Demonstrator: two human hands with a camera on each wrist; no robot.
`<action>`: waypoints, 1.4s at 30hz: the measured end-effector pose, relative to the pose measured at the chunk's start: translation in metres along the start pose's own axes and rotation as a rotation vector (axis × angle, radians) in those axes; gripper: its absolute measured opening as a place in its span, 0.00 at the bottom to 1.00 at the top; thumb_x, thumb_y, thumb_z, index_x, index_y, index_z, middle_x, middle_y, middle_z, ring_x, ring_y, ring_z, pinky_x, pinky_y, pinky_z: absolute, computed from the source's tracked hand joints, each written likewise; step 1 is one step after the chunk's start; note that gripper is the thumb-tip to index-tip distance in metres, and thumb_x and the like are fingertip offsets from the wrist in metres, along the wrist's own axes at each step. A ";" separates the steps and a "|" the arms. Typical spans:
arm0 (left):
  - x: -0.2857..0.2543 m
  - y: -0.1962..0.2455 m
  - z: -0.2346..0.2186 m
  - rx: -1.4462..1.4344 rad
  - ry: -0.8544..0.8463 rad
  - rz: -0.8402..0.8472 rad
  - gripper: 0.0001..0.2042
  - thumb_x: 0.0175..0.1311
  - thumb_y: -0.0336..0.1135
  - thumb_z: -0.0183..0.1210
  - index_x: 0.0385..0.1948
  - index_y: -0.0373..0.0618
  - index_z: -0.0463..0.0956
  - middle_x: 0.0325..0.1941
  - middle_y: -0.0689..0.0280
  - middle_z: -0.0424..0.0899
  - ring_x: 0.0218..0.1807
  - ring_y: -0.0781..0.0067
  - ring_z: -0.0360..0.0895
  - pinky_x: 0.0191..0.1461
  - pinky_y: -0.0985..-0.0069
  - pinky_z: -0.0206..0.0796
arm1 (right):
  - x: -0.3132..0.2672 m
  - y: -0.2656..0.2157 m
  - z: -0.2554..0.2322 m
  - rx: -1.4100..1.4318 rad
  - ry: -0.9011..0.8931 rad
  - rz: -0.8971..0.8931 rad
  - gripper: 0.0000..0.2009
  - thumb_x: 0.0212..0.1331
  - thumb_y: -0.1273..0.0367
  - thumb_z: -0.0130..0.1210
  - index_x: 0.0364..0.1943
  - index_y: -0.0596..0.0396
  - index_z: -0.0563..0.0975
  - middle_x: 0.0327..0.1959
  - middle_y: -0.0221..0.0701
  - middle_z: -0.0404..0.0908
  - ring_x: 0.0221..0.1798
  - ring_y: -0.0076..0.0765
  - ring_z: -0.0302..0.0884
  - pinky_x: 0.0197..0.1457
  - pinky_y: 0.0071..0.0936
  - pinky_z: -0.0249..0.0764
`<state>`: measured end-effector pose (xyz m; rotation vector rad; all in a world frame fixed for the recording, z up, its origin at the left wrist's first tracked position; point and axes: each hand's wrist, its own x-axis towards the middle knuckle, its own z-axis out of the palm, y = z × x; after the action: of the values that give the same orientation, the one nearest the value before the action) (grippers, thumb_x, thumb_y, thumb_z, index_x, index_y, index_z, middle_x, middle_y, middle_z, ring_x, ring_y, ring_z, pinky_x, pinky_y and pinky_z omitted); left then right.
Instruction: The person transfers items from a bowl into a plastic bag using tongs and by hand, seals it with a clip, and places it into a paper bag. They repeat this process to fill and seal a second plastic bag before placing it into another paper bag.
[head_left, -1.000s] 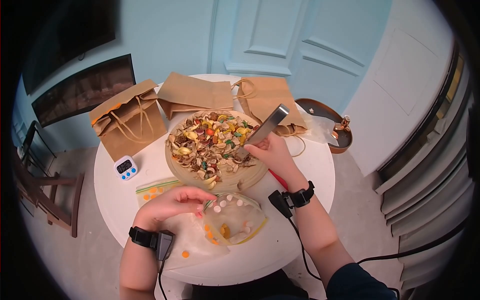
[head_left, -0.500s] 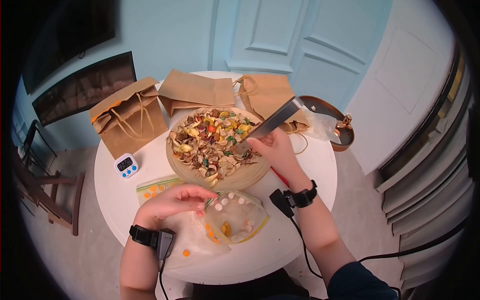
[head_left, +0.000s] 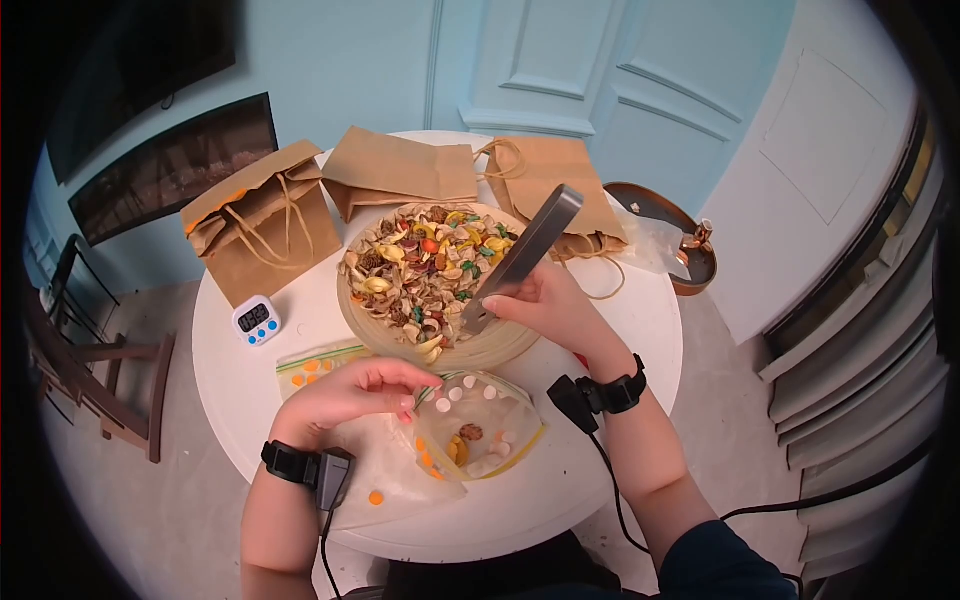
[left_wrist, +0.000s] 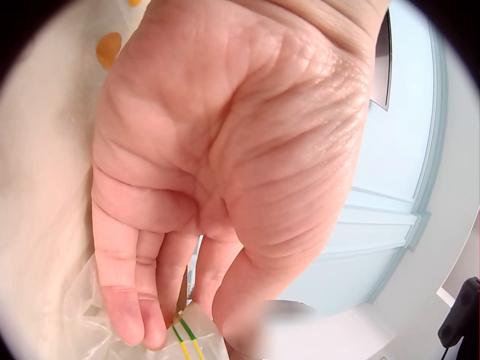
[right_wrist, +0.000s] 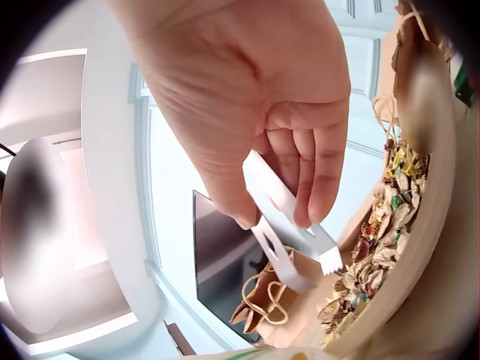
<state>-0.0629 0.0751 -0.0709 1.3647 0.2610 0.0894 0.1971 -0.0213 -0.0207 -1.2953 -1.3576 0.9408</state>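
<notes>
My right hand pinches metal tongs over the near right part of a round wooden plate heaped with dried petals and potpourri. In the right wrist view the tongs' two serrated tips stand apart with nothing visible between them. My left hand pinches the zip edge of a clear bag with white and orange dots, held with its mouth open. Inside the bag lie a brown piece and a yellow piece.
Another dotted bag lies under my left hand. A white timer is at the left of the white table. Three paper bags, one being the left one, stand along the back. A brown tray holds copper-coloured items at the back right.
A brown piece has appeared inside the clear bag beside the yellow one. The tongs in my right hand have tilted more upright. My left hand keeps its hold on the bag.
</notes>
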 end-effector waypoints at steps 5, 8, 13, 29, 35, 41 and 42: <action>0.000 0.000 0.001 0.002 0.009 -0.003 0.16 0.63 0.30 0.56 0.53 0.40 0.74 0.44 0.69 0.79 0.44 0.80 0.74 0.49 0.78 0.69 | 0.004 0.012 -0.001 -0.073 -0.017 0.002 0.16 0.55 0.74 0.60 0.49 0.60 0.73 0.43 0.30 0.80 0.44 0.22 0.77 0.48 0.23 0.74; -0.001 0.000 0.001 -0.003 0.009 0.004 0.16 0.63 0.30 0.56 0.53 0.40 0.74 0.44 0.70 0.79 0.44 0.81 0.74 0.49 0.78 0.69 | 0.004 0.014 -0.002 -0.214 -0.049 0.072 0.16 0.56 0.73 0.59 0.49 0.60 0.73 0.42 0.30 0.80 0.43 0.22 0.76 0.47 0.22 0.73; 0.000 -0.001 0.000 -0.015 0.018 0.011 0.16 0.62 0.29 0.58 0.52 0.39 0.74 0.46 0.67 0.81 0.43 0.80 0.76 0.50 0.77 0.69 | 0.013 0.039 0.000 -0.075 0.010 -0.082 0.14 0.57 0.72 0.58 0.47 0.60 0.73 0.38 0.29 0.80 0.37 0.21 0.76 0.42 0.22 0.73; -0.001 0.002 0.003 0.022 0.018 0.027 0.17 0.63 0.33 0.56 0.53 0.38 0.73 0.48 0.65 0.80 0.42 0.79 0.74 0.50 0.75 0.69 | -0.020 -0.027 0.009 -0.051 -0.405 0.036 0.18 0.54 0.72 0.61 0.49 0.61 0.72 0.42 0.31 0.80 0.42 0.22 0.78 0.47 0.22 0.75; -0.019 0.024 0.006 0.267 0.107 0.165 0.17 0.63 0.31 0.55 0.54 0.40 0.72 0.51 0.65 0.78 0.48 0.79 0.74 0.54 0.78 0.66 | -0.012 -0.018 0.018 0.176 -0.175 -0.062 0.18 0.55 0.69 0.61 0.49 0.58 0.73 0.44 0.27 0.78 0.45 0.21 0.75 0.48 0.22 0.73; -0.010 0.069 0.055 0.580 0.401 0.267 0.25 0.60 0.31 0.58 0.60 0.37 0.65 0.54 0.62 0.76 0.56 0.74 0.72 0.60 0.73 0.64 | -0.016 -0.024 0.025 -0.035 -0.179 -0.198 0.17 0.55 0.68 0.62 0.47 0.57 0.73 0.37 0.24 0.75 0.37 0.18 0.69 0.40 0.19 0.68; -0.005 0.074 0.058 0.597 0.354 0.254 0.28 0.59 0.28 0.59 0.62 0.37 0.60 0.55 0.61 0.76 0.57 0.73 0.72 0.61 0.72 0.63 | -0.018 -0.028 0.027 -0.075 -0.190 -0.203 0.17 0.55 0.68 0.62 0.47 0.56 0.73 0.36 0.24 0.75 0.36 0.18 0.69 0.38 0.19 0.67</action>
<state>-0.0479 0.0342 0.0123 1.9719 0.4315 0.5007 0.1641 -0.0399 -0.0020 -1.1200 -1.6523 0.8968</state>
